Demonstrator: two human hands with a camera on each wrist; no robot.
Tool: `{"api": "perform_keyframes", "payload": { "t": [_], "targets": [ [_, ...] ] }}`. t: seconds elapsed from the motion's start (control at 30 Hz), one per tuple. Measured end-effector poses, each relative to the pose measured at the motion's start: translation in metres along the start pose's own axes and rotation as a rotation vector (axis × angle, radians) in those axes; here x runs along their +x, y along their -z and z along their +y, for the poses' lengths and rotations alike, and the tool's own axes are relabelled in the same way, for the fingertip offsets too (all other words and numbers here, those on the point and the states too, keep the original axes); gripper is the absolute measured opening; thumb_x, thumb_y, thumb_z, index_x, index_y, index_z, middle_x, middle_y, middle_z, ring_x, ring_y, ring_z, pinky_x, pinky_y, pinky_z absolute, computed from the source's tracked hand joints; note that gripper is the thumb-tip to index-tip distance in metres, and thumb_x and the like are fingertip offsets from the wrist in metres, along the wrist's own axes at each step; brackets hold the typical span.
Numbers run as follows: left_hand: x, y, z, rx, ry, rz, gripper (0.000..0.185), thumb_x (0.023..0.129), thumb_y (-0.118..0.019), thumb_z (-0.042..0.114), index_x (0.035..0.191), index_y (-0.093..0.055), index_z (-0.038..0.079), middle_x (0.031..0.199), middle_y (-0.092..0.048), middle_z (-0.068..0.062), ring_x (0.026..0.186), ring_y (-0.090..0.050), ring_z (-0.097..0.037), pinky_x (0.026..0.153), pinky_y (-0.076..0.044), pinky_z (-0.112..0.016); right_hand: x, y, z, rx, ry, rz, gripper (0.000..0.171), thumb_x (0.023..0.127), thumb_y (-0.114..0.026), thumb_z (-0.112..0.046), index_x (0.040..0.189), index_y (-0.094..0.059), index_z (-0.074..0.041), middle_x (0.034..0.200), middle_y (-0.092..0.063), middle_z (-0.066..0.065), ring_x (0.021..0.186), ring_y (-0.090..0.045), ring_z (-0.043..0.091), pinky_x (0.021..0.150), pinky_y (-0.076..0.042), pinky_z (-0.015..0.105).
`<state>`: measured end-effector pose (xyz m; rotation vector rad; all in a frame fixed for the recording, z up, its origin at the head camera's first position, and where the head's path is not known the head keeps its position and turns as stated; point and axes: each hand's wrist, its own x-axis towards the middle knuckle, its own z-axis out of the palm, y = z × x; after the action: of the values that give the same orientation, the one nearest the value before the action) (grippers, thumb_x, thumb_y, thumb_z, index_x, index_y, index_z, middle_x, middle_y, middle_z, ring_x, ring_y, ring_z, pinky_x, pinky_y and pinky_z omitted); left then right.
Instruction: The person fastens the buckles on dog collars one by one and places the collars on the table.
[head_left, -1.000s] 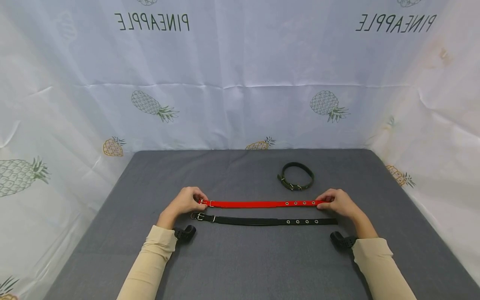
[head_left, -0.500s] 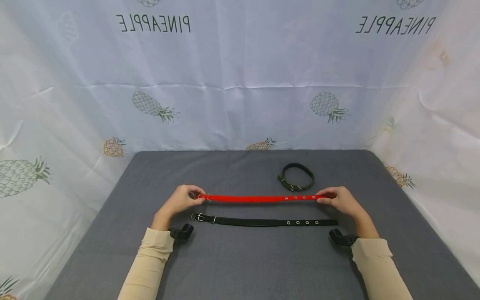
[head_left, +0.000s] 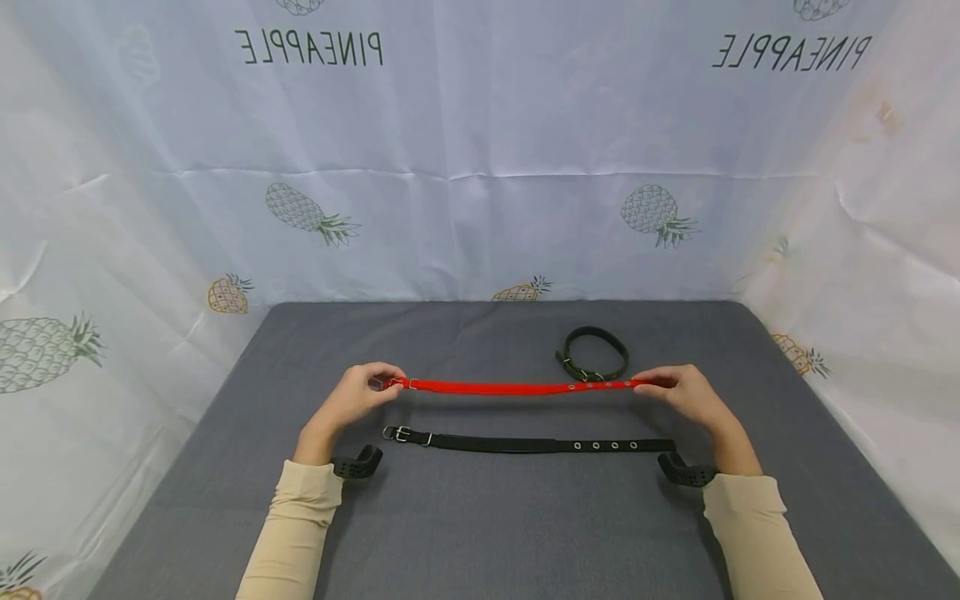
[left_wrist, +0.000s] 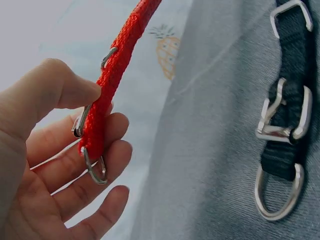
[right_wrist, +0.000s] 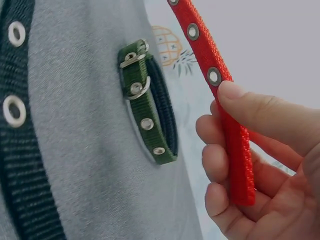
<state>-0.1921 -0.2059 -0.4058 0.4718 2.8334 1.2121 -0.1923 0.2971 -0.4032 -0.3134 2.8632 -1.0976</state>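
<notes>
Stretched between both hands is a red collar (head_left: 487, 388), lifted off the table in the head view. The left hand (head_left: 363, 390) pinches its buckle end; the left wrist view shows the thumb pressing the red webbing (left_wrist: 107, 85) beside the metal buckle, with a D-ring at the tip. At the other end, the right hand (head_left: 684, 392) pinches the strap near the last eyelet (right_wrist: 214, 76). A black collar (head_left: 495, 444) lies flat and straight on the table, nearer the body, its buckle to the left. Behind the red strap, a green collar (head_left: 596, 353) is buckled into a loop.
The grey table (head_left: 480, 517) runs back to a white curtain (head_left: 480, 233) printed with pineapples, which also hangs along both sides. A black wrist camera (head_left: 358, 463) is strapped on the left wrist and another camera (head_left: 686, 472) on the right.
Both hands have raised the red collar and moved it away from the black one, toward the table's back. The black and green collars stay where they were.
</notes>
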Motion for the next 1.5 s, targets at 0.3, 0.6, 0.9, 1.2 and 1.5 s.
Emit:
{"api": "perform_keyframes", "payload": {
  "t": [0.3, 0.6, 0.9, 1.2, 1.5],
  "targets": [
    [0.000, 0.001, 0.004, -0.030, 0.012, 0.120, 0.017, 0.092, -0.063, 0.009, 0.106, -0.070, 0.004, 0.101, -0.070, -0.015, 0.086, -0.062, -0.018, 0.074, -0.051, -0.023, -0.003, 0.003, -0.010, 0.034, -0.029, 0.116, 0.028, 0.092, -0.065, -0.019, 0.108, -0.071, 0.004, 0.098, -0.070, 0.027, 0.065, -0.043, 0.004, 0.057, -0.036, 0.023],
    [0.001, 0.004, 0.011, -0.043, -0.018, 0.195, 0.017, 0.092, -0.064, 0.012, 0.104, -0.071, 0.003, 0.100, -0.071, -0.013, 0.081, -0.059, -0.001, 0.074, -0.050, -0.017, -0.005, 0.005, -0.015, 0.053, -0.035, 0.208, 0.030, 0.091, -0.067, -0.022, 0.105, -0.071, 0.004, 0.093, -0.072, 0.022, 0.066, -0.047, -0.001, 0.057, -0.039, 0.022],
    [0.003, 0.005, 0.020, -0.058, -0.008, 0.224, 0.017, 0.092, -0.066, 0.020, 0.101, -0.072, 0.007, 0.094, -0.072, -0.018, 0.073, -0.058, -0.005, 0.065, -0.046, -0.019, -0.005, 0.004, -0.022, 0.107, -0.053, 0.327, 0.028, 0.090, -0.068, -0.020, 0.099, -0.069, 0.007, 0.065, -0.051, -0.032, 0.053, -0.039, 0.004, 0.048, -0.036, 0.024],
    [0.004, 0.005, 0.028, -0.059, -0.069, 0.262, 0.016, 0.090, -0.068, 0.016, 0.099, -0.073, 0.004, 0.077, -0.069, -0.012, 0.061, -0.052, 0.000, 0.054, -0.041, -0.020, -0.003, 0.001, -0.037, 0.202, -0.041, 0.442, 0.021, 0.091, -0.065, -0.014, 0.097, -0.064, 0.006, 0.059, -0.050, -0.031, 0.055, -0.048, -0.002, 0.052, -0.043, 0.019],
    [0.005, 0.001, 0.036, -0.099, -0.072, 0.286, 0.019, 0.084, -0.074, 0.013, 0.099, -0.073, 0.002, 0.080, -0.072, -0.019, 0.063, -0.063, -0.011, 0.057, -0.046, -0.017, -0.001, -0.006, -0.054, 0.532, 0.081, 0.511, 0.005, 0.095, -0.054, -0.001, 0.097, -0.053, 0.004, 0.067, -0.065, -0.022, 0.053, -0.060, -0.002, 0.056, -0.051, 0.012]
  ]
}}
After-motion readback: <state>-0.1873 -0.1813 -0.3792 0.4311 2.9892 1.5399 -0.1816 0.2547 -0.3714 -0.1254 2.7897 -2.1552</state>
